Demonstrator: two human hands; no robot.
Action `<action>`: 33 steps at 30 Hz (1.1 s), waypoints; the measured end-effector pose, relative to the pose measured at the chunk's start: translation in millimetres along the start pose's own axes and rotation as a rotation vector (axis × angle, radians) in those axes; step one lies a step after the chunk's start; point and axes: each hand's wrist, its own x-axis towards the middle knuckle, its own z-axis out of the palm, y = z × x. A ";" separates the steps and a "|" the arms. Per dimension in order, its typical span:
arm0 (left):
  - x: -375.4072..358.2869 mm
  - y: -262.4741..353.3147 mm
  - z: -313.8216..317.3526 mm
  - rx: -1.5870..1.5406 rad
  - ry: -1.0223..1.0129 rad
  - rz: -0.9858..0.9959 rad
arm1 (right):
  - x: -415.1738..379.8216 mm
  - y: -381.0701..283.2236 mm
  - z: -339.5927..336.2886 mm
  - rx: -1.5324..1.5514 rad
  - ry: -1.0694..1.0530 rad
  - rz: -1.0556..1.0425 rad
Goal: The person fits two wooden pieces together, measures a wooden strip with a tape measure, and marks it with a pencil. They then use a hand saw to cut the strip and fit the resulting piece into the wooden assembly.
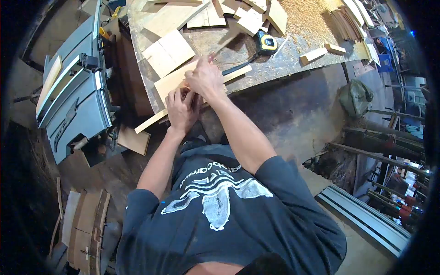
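My left hand (182, 109) is closed, with its fingers curled at the table's near edge, over a pale board (167, 87) and a thin wooden strip (151, 123). Close above it, my right hand (205, 79) is pinched, with a small reddish tip showing past its fingers. What either hand grips is mostly hidden. The strip runs slantwise under both hands and its far end shows to the right. Another pale board (168, 52) lies just beyond. A yellow and black tape measure (267, 43) rests to the right of my right hand.
The workbench (293, 62) bears wood offcuts (251, 22), sawdust (308, 18) and two small blocks (313, 56) near its edge. A grey machine (80, 98) stands at left. Curved wooden pieces (85, 224) lie lower left. A metal rail (364, 220) is at lower right.
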 end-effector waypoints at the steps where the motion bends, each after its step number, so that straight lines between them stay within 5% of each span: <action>1: -0.4 1.4 1.7 -0.007 0.019 -0.003 | -0.8 6.0 -2.9 0.062 0.017 0.047; 6: 6.9 11.4 9.4 -0.032 0.038 0.007 | -4.6 31.5 -30.3 0.227 0.120 0.031; 8: 13.6 19.0 20.4 -0.047 0.042 0.020 | -13.2 51.3 -62.2 0.825 -0.119 0.182; 10: 23.9 29.4 37.0 -0.010 0.006 0.031 | -42.6 91.8 -83.8 1.106 -0.152 0.151; 14: 38.4 42.2 52.0 -0.056 0.025 0.060 | -119.9 149.9 -112.0 1.160 -0.131 -0.150; 17: 30.9 40.6 49.6 -0.107 0.019 0.035 | -147.6 177.8 -101.9 1.149 -0.002 -0.066; 22: 26.9 32.9 46.5 -0.052 -0.008 0.011 | -158.4 172.3 -77.5 1.321 -0.072 0.042; 27: 37.1 38.0 47.6 -0.081 0.039 0.066 | -161.7 159.2 -76.5 0.961 0.042 -0.207; 30: 40.3 39.4 55.7 -0.099 0.032 0.085 | -135.9 167.6 -69.2 0.653 -0.009 -0.164; 33: 40.1 40.6 54.1 -0.107 -0.026 -0.017 | -120.8 169.3 -44.3 0.754 -0.082 -0.081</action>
